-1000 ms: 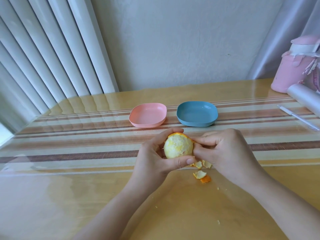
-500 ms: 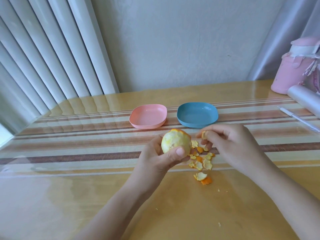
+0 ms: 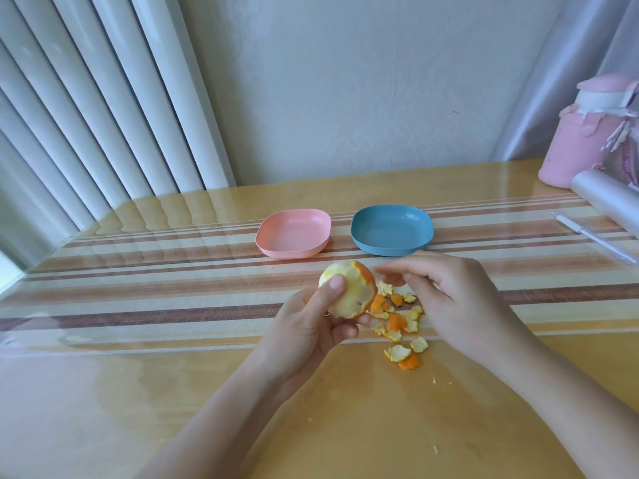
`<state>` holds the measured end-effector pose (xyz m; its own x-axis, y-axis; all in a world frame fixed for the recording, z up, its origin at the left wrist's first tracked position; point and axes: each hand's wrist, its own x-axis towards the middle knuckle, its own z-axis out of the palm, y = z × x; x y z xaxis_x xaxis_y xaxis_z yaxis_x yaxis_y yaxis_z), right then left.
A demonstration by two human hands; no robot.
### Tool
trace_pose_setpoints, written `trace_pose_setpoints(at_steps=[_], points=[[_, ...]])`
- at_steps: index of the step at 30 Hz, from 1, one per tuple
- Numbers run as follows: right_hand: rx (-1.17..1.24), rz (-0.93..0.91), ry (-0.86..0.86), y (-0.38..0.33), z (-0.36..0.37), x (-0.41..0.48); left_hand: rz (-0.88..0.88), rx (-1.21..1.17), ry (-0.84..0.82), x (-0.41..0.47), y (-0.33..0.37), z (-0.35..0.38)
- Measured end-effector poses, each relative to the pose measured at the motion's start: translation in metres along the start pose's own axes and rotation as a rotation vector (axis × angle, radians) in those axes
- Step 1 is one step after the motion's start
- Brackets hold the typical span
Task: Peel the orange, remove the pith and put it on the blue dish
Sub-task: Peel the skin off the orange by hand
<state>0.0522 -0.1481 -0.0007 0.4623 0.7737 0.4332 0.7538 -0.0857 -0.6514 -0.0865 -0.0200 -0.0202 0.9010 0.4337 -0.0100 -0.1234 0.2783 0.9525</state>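
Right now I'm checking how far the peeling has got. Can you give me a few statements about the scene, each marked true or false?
1. The left hand holds the orange. True.
2. The pink dish sits left of the blue dish. True.
3. The orange is fully peeled. False: a strip of orange rind remains on its right side.
4. The blue dish holds peel. False: nothing lies in it, and the peel scraps lie on the table beside the right hand.
5. The right hand grips the orange. False: it is apart from the orange, fingers relaxed, holding nothing visible.
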Motion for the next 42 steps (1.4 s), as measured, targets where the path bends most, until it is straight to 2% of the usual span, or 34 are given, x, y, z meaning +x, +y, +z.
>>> trace_pose_setpoints(at_steps=[4, 9, 13, 15, 20, 24, 28, 30, 34, 36, 42], points=[[0.259, 0.092, -0.123, -0.009, 0.0, -0.001, 0.059, 0.171, 0.065, 0.0, -0.004, 0.002], [0.276, 0.021, -0.124, -0.01, 0.005, -0.002, 0.206, 0.505, 0.122, -0.006, -0.005, 0.009], [0.342, -0.009, -0.149, -0.009, 0.007, -0.003, 0.284, 0.512, 0.184, -0.005, -0.008, 0.01], [0.3, -0.034, -0.11, -0.011, 0.01, -0.006, 0.331, 0.492, 0.193, -0.005, -0.011, 0.01], [-0.016, -0.147, 0.097, -0.022, 0.019, -0.012, 0.397, 0.437, 0.176, -0.004, -0.013, 0.012], [-0.06, -0.169, 0.171, -0.023, 0.025, -0.015, 0.397, 0.449, 0.172, -0.007, -0.012, 0.014], [-0.069, -0.178, 0.157, -0.023, 0.026, -0.015, 0.385, 0.457, 0.191, -0.006, -0.013, 0.011], [0.046, -0.162, 0.123, -0.02, 0.023, -0.014, 0.386, 0.441, 0.191, -0.005, -0.012, 0.009], [0.581, -0.005, -0.083, -0.017, 0.01, -0.008, 0.434, 0.457, 0.159, -0.007, -0.006, 0.009], [0.64, 0.02, -0.124, -0.016, 0.007, -0.007, 0.454, 0.443, 0.14, -0.008, -0.006, 0.009], [0.168, -0.15, 0.093, -0.027, 0.013, -0.014, 0.435, 0.481, 0.14, -0.009, -0.014, 0.01]])
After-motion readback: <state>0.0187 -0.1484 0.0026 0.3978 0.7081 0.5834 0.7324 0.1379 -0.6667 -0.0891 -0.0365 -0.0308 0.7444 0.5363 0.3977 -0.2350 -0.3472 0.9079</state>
